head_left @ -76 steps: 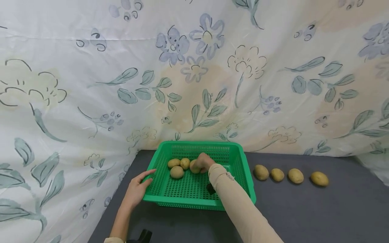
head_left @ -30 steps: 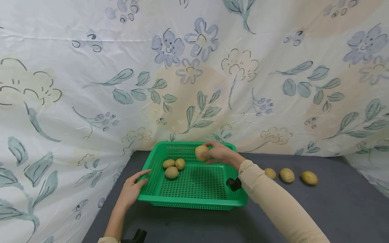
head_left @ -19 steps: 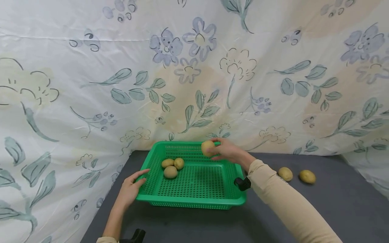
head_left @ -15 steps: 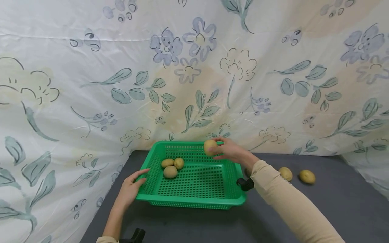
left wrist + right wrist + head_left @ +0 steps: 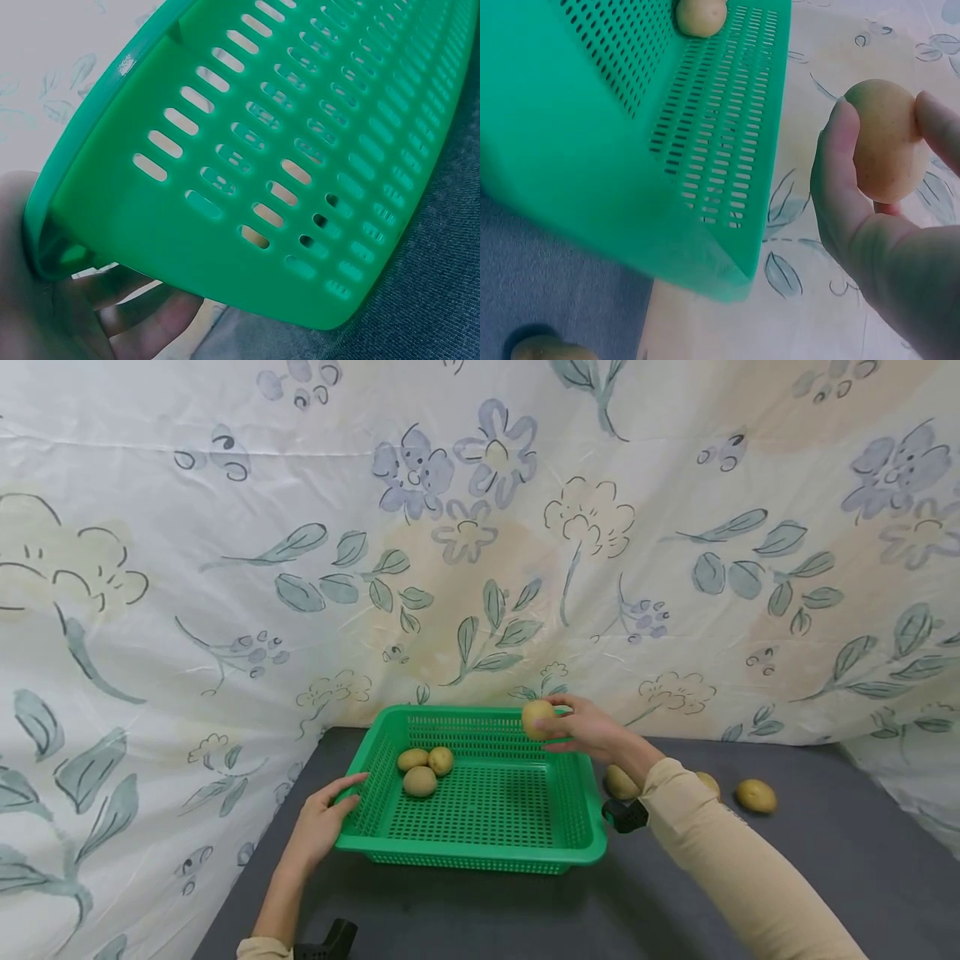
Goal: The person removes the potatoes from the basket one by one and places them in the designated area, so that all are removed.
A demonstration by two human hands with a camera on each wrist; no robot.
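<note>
My right hand (image 5: 588, 731) pinches a potato (image 5: 537, 720) between thumb and fingers, up over the back right corner of a green plastic basket (image 5: 465, 853). The right wrist view shows this pale, rounded potato (image 5: 889, 142) held outside the basket's wall (image 5: 727, 150). At the basket's left side, my left hand (image 5: 317, 822) grips the rim. Its fingers (image 5: 161, 319) curl beneath that rim in the left wrist view. Inside the basket, three potatoes lie grouped at the left: a longish one (image 5: 412, 759), a round one (image 5: 441, 761) and a browner one (image 5: 420, 782).
Right of the basket, on the dark grey table (image 5: 450, 918), sit a potato (image 5: 620, 783), a partly hidden potato (image 5: 707, 783) and a yellower potato (image 5: 756, 796). My right forearm crosses in front of that row. A floral cloth (image 5: 480, 568) hangs behind the table.
My right hand has lifted a potato from the group inside the basket and carried it up and right to the back right corner. My left hand keeps its grip on the rim.
</note>
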